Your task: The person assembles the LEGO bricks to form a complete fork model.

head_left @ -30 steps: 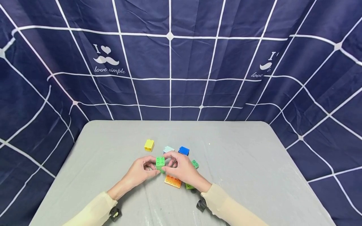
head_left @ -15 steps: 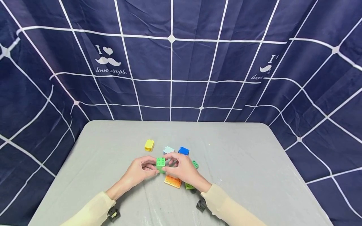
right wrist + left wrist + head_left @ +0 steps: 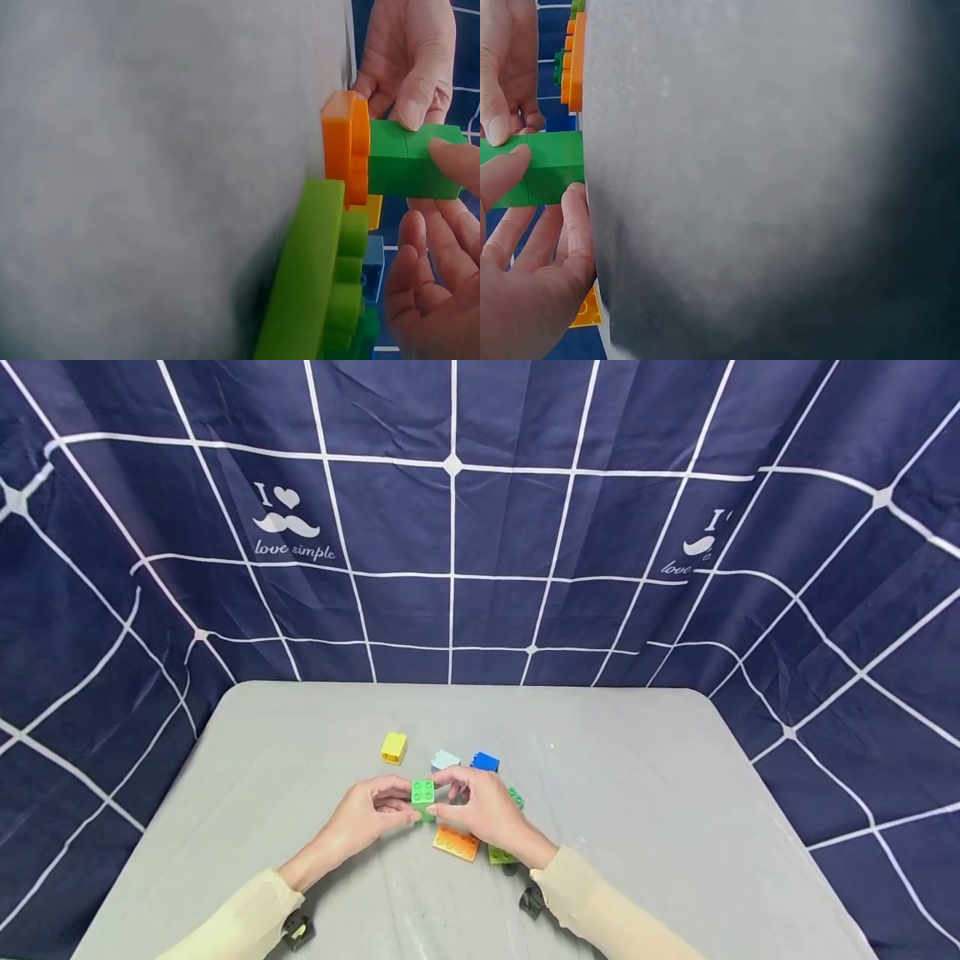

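Note:
Two green toy bricks [image 3: 423, 792] are stacked upright, a seam showing between them in both wrist views, their lower end at the grey tabletop. My left hand [image 3: 360, 814] pinches the stack from the left, its thumb [image 3: 506, 172] lying close to the seam. From the right, my right hand [image 3: 483, 810] pinches the same stack, thumb [image 3: 459, 161] on the upper brick. Just in front of the stack lies a flat orange brick [image 3: 455, 843]. A lime-green brick [image 3: 501, 855] sits partly hidden under the right wrist.
Behind the hands stand a yellow brick [image 3: 393, 747], a pale blue brick [image 3: 444, 761] and a dark blue brick [image 3: 485, 762]. A darker green brick [image 3: 516, 797] peeks out past the right hand. A navy curtain [image 3: 390, 527] with white lines surrounds the table [image 3: 600, 760].
Both hands keep their grip on the green stack with hardly any motion. The whole scene shifts slightly in the head view.

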A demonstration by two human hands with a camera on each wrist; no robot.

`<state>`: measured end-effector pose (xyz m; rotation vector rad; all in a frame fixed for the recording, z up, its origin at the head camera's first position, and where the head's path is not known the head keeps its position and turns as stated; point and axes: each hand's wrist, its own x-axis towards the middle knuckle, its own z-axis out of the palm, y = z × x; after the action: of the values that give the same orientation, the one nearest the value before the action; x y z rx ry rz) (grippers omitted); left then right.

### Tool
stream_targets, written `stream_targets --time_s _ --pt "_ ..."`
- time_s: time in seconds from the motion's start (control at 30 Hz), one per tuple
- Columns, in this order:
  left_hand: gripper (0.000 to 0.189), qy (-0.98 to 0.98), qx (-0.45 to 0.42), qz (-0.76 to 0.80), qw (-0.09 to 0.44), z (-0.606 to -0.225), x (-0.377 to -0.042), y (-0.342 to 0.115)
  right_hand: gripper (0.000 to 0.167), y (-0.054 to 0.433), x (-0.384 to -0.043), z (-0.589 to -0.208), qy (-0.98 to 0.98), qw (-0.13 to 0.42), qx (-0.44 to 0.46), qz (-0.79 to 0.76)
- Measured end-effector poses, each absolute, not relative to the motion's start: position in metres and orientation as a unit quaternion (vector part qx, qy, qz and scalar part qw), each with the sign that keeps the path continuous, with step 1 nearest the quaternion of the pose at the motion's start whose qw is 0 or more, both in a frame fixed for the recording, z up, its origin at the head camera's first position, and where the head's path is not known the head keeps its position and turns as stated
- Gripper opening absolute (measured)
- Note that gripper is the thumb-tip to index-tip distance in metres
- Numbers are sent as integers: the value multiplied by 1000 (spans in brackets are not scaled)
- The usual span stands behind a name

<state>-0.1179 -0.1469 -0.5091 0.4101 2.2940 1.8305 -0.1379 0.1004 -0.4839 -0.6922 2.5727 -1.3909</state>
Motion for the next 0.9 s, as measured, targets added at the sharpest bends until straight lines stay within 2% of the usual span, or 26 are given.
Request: stream_targets --time_s 0.47,0.63,0.9 --pt "33 771 139 617 69 -508 -118 -149 37 102 -140 -486 815 141 -224 -515" --pt "36 777 125 616 47 -506 -120 -151 32 105 -139 -486 806 143 -222 -530" --pt "39 783 118 609 51 -503 -121 -153 28 112 -136 -486 805 164 -224 -524"
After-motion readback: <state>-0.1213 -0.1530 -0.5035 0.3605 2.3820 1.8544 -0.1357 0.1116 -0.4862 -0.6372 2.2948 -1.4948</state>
